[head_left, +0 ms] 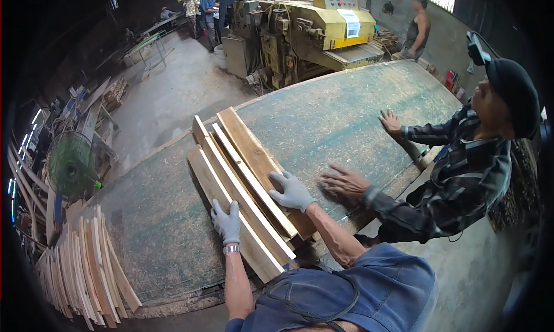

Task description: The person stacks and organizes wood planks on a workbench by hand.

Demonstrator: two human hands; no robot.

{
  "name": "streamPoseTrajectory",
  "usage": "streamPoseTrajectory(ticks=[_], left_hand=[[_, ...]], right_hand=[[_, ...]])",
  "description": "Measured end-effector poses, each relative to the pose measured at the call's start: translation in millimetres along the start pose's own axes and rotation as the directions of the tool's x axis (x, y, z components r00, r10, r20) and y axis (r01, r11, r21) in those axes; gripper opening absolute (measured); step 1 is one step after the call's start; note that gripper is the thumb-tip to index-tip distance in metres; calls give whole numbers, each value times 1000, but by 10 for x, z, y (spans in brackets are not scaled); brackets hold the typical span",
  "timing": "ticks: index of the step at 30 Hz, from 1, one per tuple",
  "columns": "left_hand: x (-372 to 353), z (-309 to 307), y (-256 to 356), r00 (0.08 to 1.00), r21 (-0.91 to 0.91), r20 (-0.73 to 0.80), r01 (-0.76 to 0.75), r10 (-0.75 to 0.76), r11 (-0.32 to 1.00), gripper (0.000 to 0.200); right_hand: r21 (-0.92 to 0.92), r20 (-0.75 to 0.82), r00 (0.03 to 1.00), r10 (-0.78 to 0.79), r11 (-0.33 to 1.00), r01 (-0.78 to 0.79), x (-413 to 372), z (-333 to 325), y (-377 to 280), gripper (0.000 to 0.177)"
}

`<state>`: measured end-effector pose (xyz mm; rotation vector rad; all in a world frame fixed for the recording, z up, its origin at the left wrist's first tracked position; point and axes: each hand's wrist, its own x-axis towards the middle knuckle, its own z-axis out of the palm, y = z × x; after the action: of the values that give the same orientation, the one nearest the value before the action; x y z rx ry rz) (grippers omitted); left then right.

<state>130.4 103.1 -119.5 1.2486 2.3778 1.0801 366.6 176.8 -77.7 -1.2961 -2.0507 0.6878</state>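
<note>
Several long wooden boards (234, 185) lie side by side across a worn green table, their near ends close to my body. My left hand (227, 222), in a grey glove, rests along the left edge of the outermost board, fingers extended and thumb apart. My right hand (293, 192), gloved too, lies on the right side of the group, touching a wider brown board (248, 141) with its fingers spread. Narrow pale boards on edge stand between my two hands. The undersides of my fingers are hidden.
Sawdust covers the table (340, 115). A co-worker (461, 164) at the right has both bare hands over it. A yellow machine (340, 29) stands at the far end, another person (418, 29) beside it. Stacked wooden strips (86, 268) sit at the left end, near a green fan (70, 164).
</note>
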Motion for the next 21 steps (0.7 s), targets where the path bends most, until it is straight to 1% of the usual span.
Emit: streamPoseTrajectory(ticks=[3, 4, 5, 7, 11, 15, 21], left_hand=[[8, 23, -25, 1000, -18, -7, -3, 3, 1000, 88], [6, 23, -28, 1000, -14, -5, -5, 5, 1000, 88], [5, 23, -27, 1000, 14, -12, -1, 2, 1000, 87], [-33, -64, 97, 1000, 1, 2, 26, -26, 1000, 83], [-35, -71, 112, 999, 3, 6, 48, -48, 999, 84], [-16, -14, 28, 1000, -19, -3, 28, -28, 999, 87], [-15, -8, 39, 999, -20, 5, 54, -54, 998, 88]], right_hand=[[1, 4, 1000, -10, 1000, 10, 17, 31, 42, 56], [35, -3, 1000, -21, 999, 21, 22, 36, 44, 56], [23, 8, 1000, 11, 1000, -11, 17, 33, 37, 57], [18, 28, 999, 22, 1000, -22, 42, 68, 89, 59], [-13, 24, 999, 32, 999, -32, 47, 97, 128, 61], [26, 23, 1000, 18, 999, -19, 39, 49, 71, 61], [-14, 11, 1000, 21, 1000, -20, 39, 49, 66, 61]])
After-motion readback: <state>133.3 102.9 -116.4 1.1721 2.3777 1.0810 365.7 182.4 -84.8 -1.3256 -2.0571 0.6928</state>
